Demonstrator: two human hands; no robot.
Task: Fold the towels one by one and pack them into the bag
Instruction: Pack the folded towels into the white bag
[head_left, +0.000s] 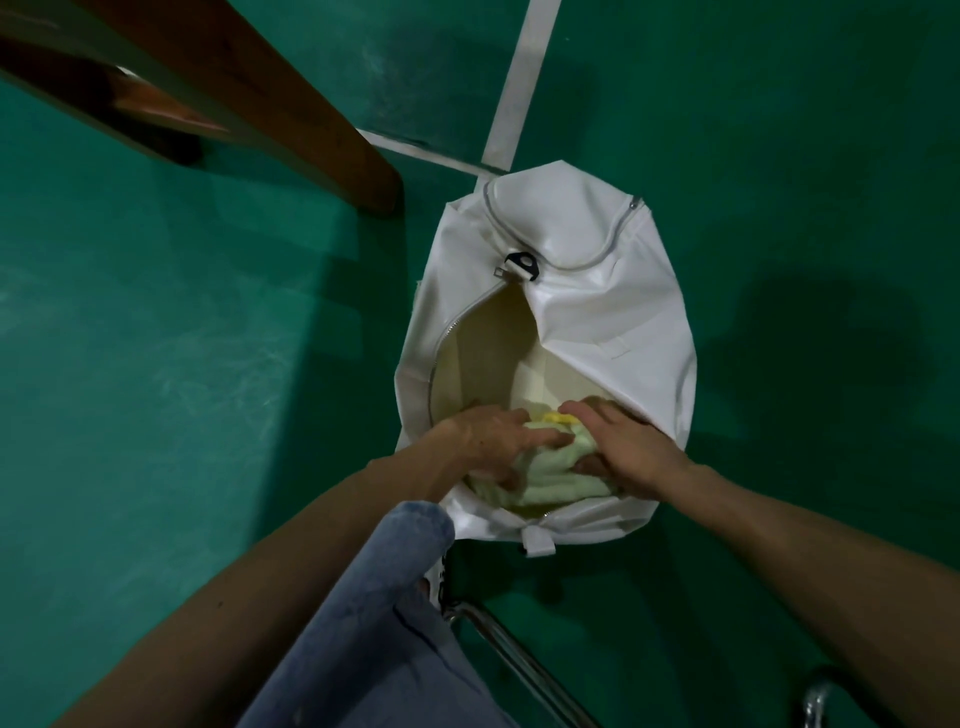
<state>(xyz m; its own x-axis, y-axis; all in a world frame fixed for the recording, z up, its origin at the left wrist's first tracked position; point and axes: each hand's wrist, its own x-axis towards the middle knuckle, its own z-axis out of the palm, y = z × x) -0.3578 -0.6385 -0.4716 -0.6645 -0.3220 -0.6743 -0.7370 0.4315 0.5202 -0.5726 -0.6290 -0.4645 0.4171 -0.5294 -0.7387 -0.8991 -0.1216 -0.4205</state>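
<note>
1. The bag (597, 312) is white, smooth and slightly glossy, rounded like an egg. It lies on a matt green floor (182, 364) with its zip (451, 332) undone and a cream lining (493, 358) showing.
2. The towel (550, 478) is pale green, soft and ribbed with folds. It sits bundled inside the bag's mouth at the near end, and a scrap of yellow cloth (558, 417) peeks out just beyond it.
3. The left hand (488, 441) lies over the towel's left side, fingers spread across the top and thumb dug into the near edge, gripping it.
4. The right hand (634, 452) clasps the towel's right side, fingers on top, thumb tucked under.
5. Both forearms are bare and reach forward and down.
6. A brown wooden beam (270, 88) and a white line (522, 83) cross the floor; a denim knee (384, 597) and a shiny metal tube (519, 660) sit nearest.
</note>
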